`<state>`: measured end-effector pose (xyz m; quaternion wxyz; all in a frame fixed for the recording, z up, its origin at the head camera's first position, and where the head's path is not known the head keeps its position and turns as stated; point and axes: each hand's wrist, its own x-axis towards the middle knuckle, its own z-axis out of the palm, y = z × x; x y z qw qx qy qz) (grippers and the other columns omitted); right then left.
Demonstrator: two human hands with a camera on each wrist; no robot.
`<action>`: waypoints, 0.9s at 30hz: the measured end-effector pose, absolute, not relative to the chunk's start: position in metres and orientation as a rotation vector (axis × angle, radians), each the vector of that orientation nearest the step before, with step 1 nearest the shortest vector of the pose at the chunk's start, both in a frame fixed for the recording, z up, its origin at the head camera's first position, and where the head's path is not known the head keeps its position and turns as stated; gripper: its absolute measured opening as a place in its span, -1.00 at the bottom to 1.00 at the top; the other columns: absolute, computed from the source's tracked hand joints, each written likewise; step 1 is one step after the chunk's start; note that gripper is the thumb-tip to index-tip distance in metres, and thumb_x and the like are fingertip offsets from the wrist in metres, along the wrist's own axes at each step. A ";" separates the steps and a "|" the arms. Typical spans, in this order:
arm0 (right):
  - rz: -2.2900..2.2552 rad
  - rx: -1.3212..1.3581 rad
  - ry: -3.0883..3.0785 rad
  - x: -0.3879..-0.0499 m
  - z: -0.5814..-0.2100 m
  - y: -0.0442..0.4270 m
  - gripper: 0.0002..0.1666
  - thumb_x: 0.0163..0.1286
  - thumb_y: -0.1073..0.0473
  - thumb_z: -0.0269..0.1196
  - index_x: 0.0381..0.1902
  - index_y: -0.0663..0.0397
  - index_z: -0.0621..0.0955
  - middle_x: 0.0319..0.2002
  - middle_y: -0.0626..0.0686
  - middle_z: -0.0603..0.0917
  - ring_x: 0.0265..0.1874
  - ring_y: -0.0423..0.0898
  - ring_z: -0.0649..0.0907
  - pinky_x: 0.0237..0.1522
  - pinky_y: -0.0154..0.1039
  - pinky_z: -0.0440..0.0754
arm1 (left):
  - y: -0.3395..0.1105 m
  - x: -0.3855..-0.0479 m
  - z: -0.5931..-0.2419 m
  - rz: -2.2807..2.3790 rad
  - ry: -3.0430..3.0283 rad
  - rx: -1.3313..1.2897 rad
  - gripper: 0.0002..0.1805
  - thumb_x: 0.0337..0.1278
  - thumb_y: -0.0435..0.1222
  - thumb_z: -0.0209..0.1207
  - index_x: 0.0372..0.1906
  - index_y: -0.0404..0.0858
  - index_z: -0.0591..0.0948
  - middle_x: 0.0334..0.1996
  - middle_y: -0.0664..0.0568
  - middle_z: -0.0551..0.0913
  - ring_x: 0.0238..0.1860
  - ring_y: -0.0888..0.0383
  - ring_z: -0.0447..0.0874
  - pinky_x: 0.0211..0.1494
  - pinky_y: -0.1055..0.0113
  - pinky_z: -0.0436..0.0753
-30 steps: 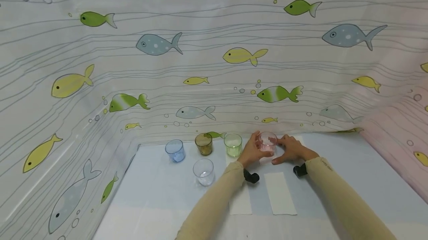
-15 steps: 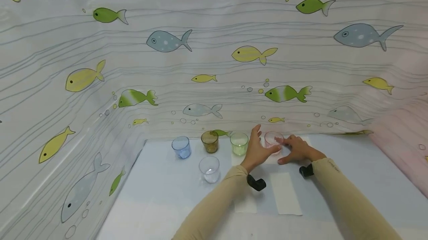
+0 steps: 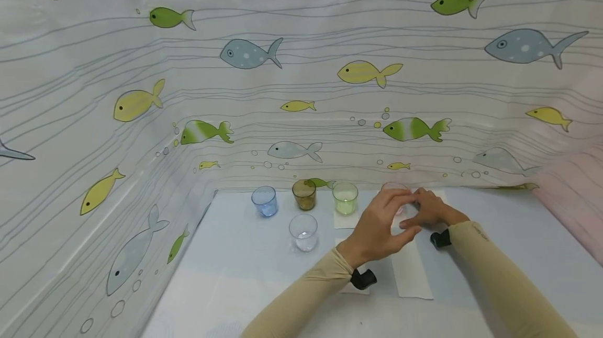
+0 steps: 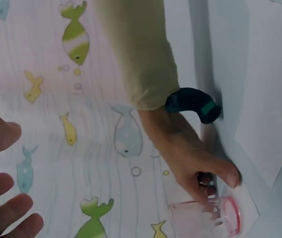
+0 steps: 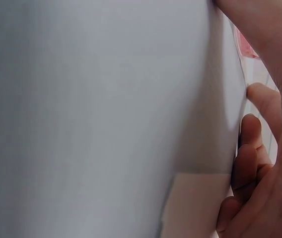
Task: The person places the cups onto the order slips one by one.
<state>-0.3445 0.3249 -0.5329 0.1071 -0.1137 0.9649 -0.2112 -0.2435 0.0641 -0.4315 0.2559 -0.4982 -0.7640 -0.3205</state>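
A pink glass (image 4: 200,220) stands upright at the back right of the row, partly hidden by the left hand in the head view. My left hand (image 3: 379,228) is raised in front of it, fingers spread and holding nothing. Beside the glass on its right is my right hand (image 3: 431,208), fingers loosely bent and thumb (image 4: 225,173) apart from it. Whether those fingers touch the glass I cannot tell. To the left stand a green glass (image 3: 345,199), an amber glass (image 3: 304,195) and a blue glass (image 3: 265,202). A clear glass (image 3: 303,233) is nearer the front.
White paper strips (image 3: 412,272) lie on the pale blue tabletop (image 3: 226,270), one partly under the left forearm. A fish-printed curtain (image 3: 301,87) rises behind the glasses and along both sides. Each wrist carries a black camera mount (image 3: 440,239).
My left hand has let go of the pink glass and drawn back toward me, over the paper strips. My right hand stays beside the glass. The head view has shifted slightly.
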 end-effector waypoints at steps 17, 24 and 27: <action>-0.643 -0.368 2.847 -0.341 -0.530 0.324 0.35 -0.04 -0.41 0.64 0.58 0.08 0.40 0.04 0.23 0.50 -0.02 0.15 0.44 -0.03 -0.01 0.50 | -0.033 -0.253 -0.460 -0.515 -2.089 -1.190 -0.52 0.16 -0.15 0.52 0.12 -0.25 0.67 0.22 -0.13 0.69 0.37 -0.10 0.57 0.54 0.11 0.52; -0.645 -0.302 2.798 -0.344 -0.531 0.323 0.41 -0.07 -0.45 0.64 0.57 0.21 0.39 0.11 0.27 0.47 0.07 0.21 0.42 0.18 0.24 0.53 | -0.073 -0.263 -0.482 -0.685 -2.175 -1.065 -0.44 0.06 -0.18 0.58 0.14 -0.28 0.66 0.27 -0.19 0.66 0.44 -0.20 0.48 0.54 -0.09 0.49; -0.639 -0.310 2.810 -0.344 -0.531 0.324 0.41 -0.07 -0.45 0.64 0.56 0.21 0.40 0.09 0.26 0.47 0.04 0.19 0.42 0.12 0.16 0.54 | -0.087 -0.266 -0.487 -0.739 -2.184 -1.030 -0.39 0.01 -0.17 0.60 0.15 -0.31 0.65 0.28 -0.19 0.65 0.42 -0.24 0.49 0.51 -0.17 0.47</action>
